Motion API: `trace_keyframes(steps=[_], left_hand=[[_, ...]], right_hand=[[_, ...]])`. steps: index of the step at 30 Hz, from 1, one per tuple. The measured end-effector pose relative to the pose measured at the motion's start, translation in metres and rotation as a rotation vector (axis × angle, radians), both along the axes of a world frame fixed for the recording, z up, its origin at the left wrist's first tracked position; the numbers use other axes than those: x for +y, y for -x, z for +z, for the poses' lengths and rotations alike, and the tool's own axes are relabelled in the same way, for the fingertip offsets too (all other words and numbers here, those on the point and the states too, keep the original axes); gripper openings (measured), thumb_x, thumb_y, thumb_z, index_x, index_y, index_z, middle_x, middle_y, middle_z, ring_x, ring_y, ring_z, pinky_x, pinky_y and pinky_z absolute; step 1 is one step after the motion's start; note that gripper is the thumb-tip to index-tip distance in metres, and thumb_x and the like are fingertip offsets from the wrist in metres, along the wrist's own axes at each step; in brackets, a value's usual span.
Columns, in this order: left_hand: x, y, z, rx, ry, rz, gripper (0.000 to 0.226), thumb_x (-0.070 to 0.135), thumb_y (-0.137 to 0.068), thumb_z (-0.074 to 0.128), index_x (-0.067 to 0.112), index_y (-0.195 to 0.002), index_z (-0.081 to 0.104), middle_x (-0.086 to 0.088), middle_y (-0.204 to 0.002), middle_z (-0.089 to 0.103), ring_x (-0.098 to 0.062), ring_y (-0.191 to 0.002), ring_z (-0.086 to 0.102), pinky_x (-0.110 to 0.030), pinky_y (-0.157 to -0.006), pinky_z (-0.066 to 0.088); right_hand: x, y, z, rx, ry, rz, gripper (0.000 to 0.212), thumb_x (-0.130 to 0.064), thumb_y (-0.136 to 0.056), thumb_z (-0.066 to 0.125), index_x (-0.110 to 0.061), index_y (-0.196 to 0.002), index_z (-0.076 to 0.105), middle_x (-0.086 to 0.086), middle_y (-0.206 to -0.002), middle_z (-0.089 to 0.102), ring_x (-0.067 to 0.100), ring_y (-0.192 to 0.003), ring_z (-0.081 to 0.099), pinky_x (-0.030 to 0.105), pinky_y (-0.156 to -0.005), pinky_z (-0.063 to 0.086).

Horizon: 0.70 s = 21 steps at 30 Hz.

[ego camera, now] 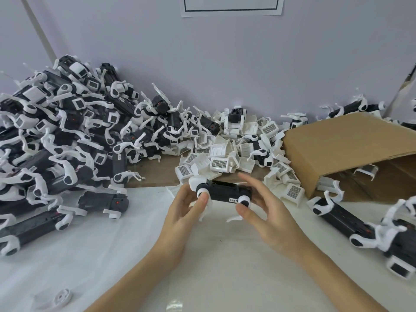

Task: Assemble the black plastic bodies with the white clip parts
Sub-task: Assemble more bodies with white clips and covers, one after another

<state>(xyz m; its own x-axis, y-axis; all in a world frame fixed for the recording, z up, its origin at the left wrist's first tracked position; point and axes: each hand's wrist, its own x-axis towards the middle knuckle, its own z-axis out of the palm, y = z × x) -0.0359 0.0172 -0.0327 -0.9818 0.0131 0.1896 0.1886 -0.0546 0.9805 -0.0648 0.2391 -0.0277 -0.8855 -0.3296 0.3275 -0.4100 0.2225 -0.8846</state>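
Above the white desk point(112, 255), mid-frame, we see a black body point(225, 192) with white clip parts held level between both hands. Left hand point(186, 212) pinches its left end, thumb on the round white cap. Right hand point(267, 212) grips the right end, thumb under. Pile of assembled units point(67, 136) sits left, loose white clips point(227, 154) behind, cardboard box point(351, 149) right.

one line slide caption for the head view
Both hands, left hand and right hand, hold a black plastic body above the white table.
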Motion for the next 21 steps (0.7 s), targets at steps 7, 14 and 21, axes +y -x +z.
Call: trace_keyframes(steps=[7,14,21], left_hand=[[0.007,-0.006,0.001,0.325,0.491,-0.006,0.068,0.033,-0.1,0.074,0.039,-0.159,0.041,0.018,-0.156,0.042,-0.016,-0.152,0.038,-0.028,-0.121,0.034],[0.022,-0.019,0.007,0.366,0.457,-0.035,0.04,0.043,-0.103,0.052,0.033,-0.142,0.051,0.017,-0.14,0.056,-0.014,-0.134,0.054,-0.032,-0.111,0.041],[0.011,-0.006,0.01,0.265,0.289,0.108,0.041,0.042,-0.113,0.032,0.039,-0.144,0.058,0.018,-0.142,0.058,-0.011,-0.141,0.05,-0.024,-0.113,0.039]], right_hand=[[0.011,0.011,-0.01,0.262,-0.333,-0.196,0.077,-0.013,-0.087,0.083,-0.031,-0.152,0.045,-0.022,-0.146,0.05,-0.007,-0.135,0.045,0.012,-0.111,0.034],[0.004,0.005,-0.015,0.362,-0.367,-0.133,0.075,-0.011,-0.087,0.082,-0.027,-0.151,0.047,-0.018,-0.148,0.051,0.001,-0.134,0.05,0.014,-0.109,0.038],[0.006,0.006,-0.007,0.445,-0.356,-0.264,0.072,-0.031,-0.08,0.09,-0.023,-0.143,0.056,-0.016,-0.132,0.056,0.002,-0.122,0.055,0.016,-0.099,0.045]])
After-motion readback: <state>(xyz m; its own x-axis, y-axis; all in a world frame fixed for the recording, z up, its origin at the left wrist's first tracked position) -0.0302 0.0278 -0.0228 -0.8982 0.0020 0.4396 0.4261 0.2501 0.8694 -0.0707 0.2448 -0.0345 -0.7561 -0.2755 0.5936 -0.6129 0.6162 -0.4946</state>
